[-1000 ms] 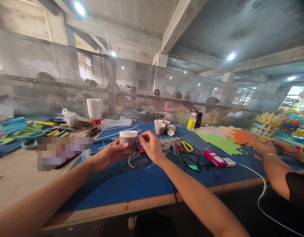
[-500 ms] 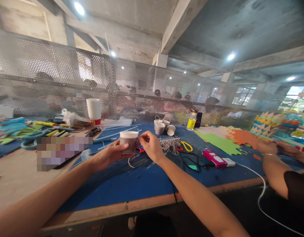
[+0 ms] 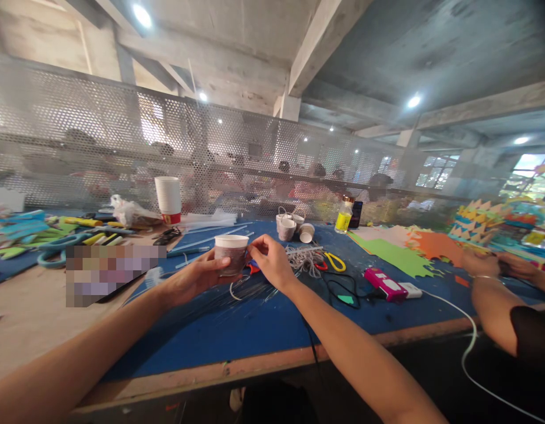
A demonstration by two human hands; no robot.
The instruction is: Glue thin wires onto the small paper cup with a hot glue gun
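Note:
A paper cup (image 3: 237, 253) with a white rim and a grey-brown lower part stands upright in the air above the blue table. My left hand (image 3: 199, 272) is wrapped round its left side, thumb on the front. Close against the cup's right side, my right hand (image 3: 272, 262) has its fingertips pinched; whatever lies between them is too small to make out. Under the hands, a pale curved strand (image 3: 234, 292) and thin clear strands lie on the table. Grey cord (image 3: 305, 259) lies in a tangle right of my right hand, beside yellow-handled scissors (image 3: 335, 262).
Several small wrapped cups (image 3: 287, 228) stand behind the cord. A white cup stack (image 3: 168, 197) is at the back left, near blue-handled scissors (image 3: 55, 253). A pink box (image 3: 385, 284) with a white cable lies right. Another person's hands (image 3: 479, 262) work at far right.

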